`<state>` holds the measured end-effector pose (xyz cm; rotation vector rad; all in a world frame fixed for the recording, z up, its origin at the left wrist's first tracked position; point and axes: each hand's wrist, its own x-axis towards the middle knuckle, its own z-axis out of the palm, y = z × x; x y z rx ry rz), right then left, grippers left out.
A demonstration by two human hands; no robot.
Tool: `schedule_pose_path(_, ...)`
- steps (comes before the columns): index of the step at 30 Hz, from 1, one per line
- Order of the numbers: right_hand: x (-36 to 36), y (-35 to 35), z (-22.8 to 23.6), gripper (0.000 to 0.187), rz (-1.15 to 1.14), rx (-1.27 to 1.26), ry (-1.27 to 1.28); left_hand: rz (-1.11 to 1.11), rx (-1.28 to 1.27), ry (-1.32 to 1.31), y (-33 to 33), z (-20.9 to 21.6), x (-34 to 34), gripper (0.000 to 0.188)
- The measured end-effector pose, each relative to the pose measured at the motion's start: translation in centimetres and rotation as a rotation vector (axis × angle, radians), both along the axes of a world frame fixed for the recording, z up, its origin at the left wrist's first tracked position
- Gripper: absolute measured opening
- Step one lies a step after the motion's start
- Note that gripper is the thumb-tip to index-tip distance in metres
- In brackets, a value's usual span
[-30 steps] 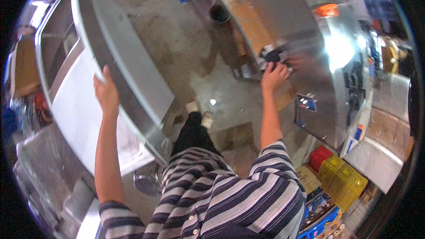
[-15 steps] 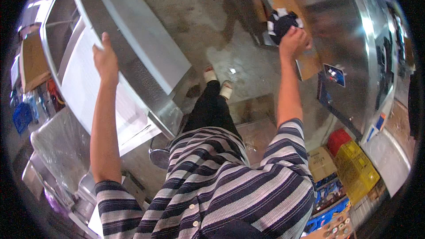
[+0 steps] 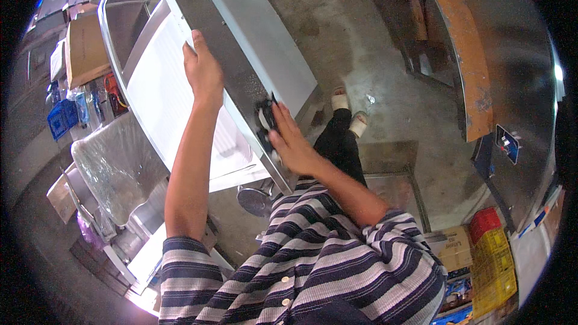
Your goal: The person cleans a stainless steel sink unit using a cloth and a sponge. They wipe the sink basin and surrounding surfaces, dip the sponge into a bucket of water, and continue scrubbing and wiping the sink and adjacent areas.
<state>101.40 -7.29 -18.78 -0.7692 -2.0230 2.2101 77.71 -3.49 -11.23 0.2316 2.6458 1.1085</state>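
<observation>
A large open-topped metal cabinet with a white lining inside stands at my left. My left hand is closed over its near rim, thumb and fingers on either side of the edge. My right hand presses a bunched black-and-white cloth against the cabinet's dark metal side, close to the corner nearest me. The fingers lie fairly straight along the cloth and hide part of it. Slight motion blur covers the cloth.
A steel counter with an orange-brown edge strip and a small fitted switch plate runs along the right. Behind me at right stand a yellow crate and a cardboard box. A plastic-wrapped chair stands at left.
My right hand has brought the cloth from the counter at the right across to the cabinet's side. The left hand stays on the rim, while the view has shifted leftward.
</observation>
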Motion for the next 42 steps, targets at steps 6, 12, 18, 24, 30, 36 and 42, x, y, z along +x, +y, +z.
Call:
schedule_pose_path(6,-13.2,6.8,-2.2,0.066,-0.086,0.104,0.228,-0.032,0.143,-0.030,0.5,-0.4,-0.2,0.078)
schedule_pose_path(12,1.7,0.6,0.0,0.066,0.107,0.141,0.441,0.109,0.207,-0.197,-1.1,-0.9,-0.8,0.081)
schedule_pose_path(18,-7.8,3.9,-2.7,0.060,-0.103,0.053,0.338,0.033,0.242,-0.187,0.1,0.2,-0.1,0.082)
schedule_pose_path(24,-4.0,2.4,1.6,0.060,-0.023,0.184,0.428,0.079,0.241,-0.212,0.0,-0.2,-0.5,0.079)
schedule_pose_path(30,2.9,-0.8,-0.8,0.059,0.026,0.116,0.287,0.018,0.258,-0.170,-0.4,-0.1,0.0,0.075)
schedule_pose_path(36,-3.7,1.5,-0.2,0.058,-0.095,0.097,0.242,-0.007,0.159,-0.222,1.0,0.9,0.3,0.070)
schedule_pose_path(42,9.2,-4.6,1.7,0.057,0.015,0.078,0.285,0.008,0.237,-0.193,-0.6,-0.4,-1.2,0.070)
